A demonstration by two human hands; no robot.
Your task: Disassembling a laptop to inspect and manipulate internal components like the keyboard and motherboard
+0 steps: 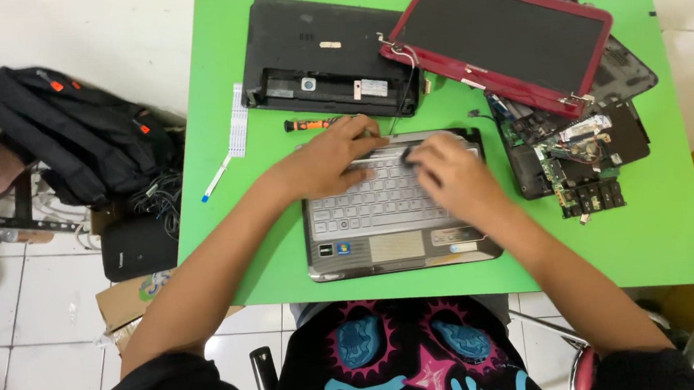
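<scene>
**Keyboard strip at risk of bending**

Both hands at top edge of silver laptop base (391, 216), mid-desk. Left hand (335, 156) fingers pressed flat there; right hand (454, 173) curled, grip hidden, cannot tell. Uneven prying could bend the keyboard (373, 201). Screwdriver (311, 124) just behind; free green desk (659, 226) to the right.

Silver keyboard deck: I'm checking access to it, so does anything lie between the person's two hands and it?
Nothing visible does. The left hand and right hand already rest on the top edge of the silver keyboard deck. The orange screwdriver lies just beyond it, off to the side.
</scene>
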